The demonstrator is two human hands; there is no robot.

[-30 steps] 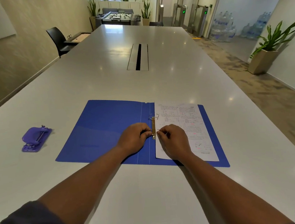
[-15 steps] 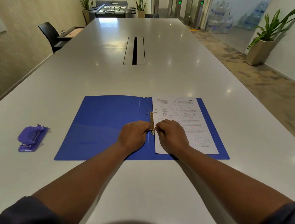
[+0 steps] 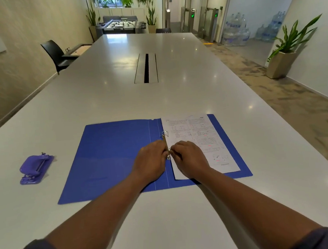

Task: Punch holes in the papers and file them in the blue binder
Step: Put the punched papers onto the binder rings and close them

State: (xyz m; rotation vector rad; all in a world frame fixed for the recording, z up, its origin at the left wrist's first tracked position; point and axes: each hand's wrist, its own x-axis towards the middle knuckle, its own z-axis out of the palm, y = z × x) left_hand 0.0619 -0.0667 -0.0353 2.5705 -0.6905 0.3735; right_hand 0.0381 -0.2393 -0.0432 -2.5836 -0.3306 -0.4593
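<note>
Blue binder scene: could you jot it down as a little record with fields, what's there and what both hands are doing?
Binder: blue binder lies open flat on white table
Papers: printed papers on its right half, on the ring clip
Left hand: left hand curled at the clip
Right hand: right hand curled at the clip, resting on the papers
Hole punch: purple hole punch to the binder's left, untouched

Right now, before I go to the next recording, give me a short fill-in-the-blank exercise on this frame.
1. The blue binder lies ____ on the table.
2. The papers lie on the binder's ____ half.
3. The left hand and right hand meet at the binder's metal ____.
4. The purple hole punch sits to the ____ of the binder.

Missing words: open; right; fastener; left
</note>
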